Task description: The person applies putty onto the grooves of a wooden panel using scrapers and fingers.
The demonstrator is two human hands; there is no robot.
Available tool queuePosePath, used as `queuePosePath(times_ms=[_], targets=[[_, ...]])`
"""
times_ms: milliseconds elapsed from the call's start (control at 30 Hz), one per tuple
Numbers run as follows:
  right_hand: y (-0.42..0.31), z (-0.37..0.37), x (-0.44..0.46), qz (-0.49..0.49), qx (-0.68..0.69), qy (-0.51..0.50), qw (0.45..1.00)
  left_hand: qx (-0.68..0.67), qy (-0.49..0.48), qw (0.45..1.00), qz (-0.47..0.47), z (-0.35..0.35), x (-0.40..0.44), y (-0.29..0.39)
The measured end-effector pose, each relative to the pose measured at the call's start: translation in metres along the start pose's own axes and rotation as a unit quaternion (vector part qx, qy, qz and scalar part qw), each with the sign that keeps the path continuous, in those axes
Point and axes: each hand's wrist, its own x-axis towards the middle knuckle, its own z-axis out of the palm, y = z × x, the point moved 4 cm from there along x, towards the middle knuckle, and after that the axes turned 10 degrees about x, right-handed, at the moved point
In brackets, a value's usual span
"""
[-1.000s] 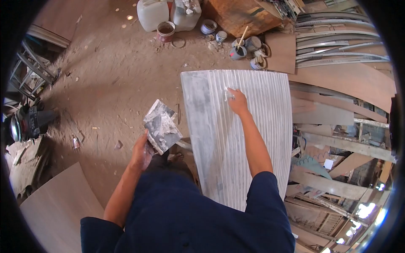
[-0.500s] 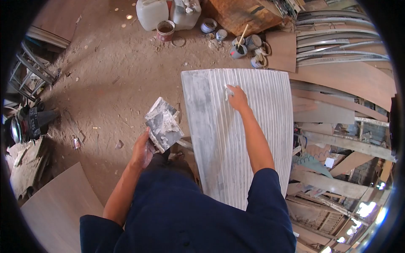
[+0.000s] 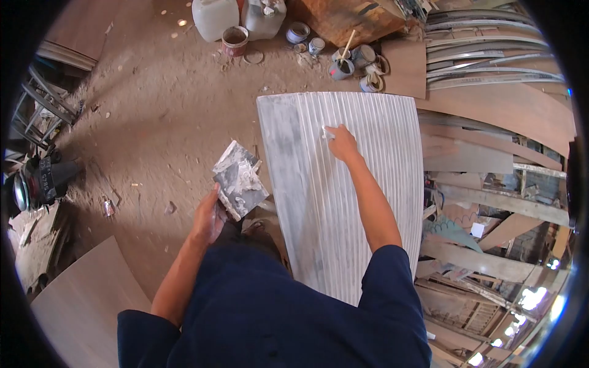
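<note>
My left hand [image 3: 209, 216] grips the lower left edge of a small flat board [image 3: 240, 181] smeared with white paste. My right hand [image 3: 342, 142] is closed at the upper part of a large ribbed panel [image 3: 368, 184], its fingers at the ribs. White paste shows at my right fingertips; whether they also hold a small tool is too small to tell. The panel is whitish grey, with a smooth strip along its left side. The small board is left of the panel, in front of my body.
Beyond the panel stand paint cans [image 3: 341, 69], a reddish bucket [image 3: 235, 42] and white jugs [image 3: 216, 18]. Stacked strips and boards [image 3: 491, 104] lie along the right. A plain sheet [image 3: 92, 300] is at the lower left, below part of a motorbike [image 3: 46, 181].
My right hand has shifted slightly left over the ribs. The view has shifted a little, so the panel and cans appear slightly higher and further left. My left hand keeps its grip on the small board.
</note>
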Motion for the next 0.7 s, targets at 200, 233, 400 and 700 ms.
queuePosePath(times_ms=[200, 233, 400, 700], targets=[[0.010, 0.010, -0.022, -0.013, 0.019, 0.030, 0.999, 0.007, -0.004, 1.000, -0.006, 0.001, -0.008, -0.012], [0.012, 0.012, -0.024, -0.013, 0.019, 0.031, 0.999, 0.008, -0.005, 1.000, -0.005, 0.001, -0.009, -0.012], [0.006, 0.006, -0.036, 0.020, 0.043, 0.005, 0.999, 0.001, -0.008, 1.000, -0.003, -0.001, -0.016, -0.017], [0.000, -0.011, 0.013, -0.039, 0.044, 0.073, 0.996, -0.015, 0.013, 1.000, -0.021, -0.010, -0.023, -0.028]])
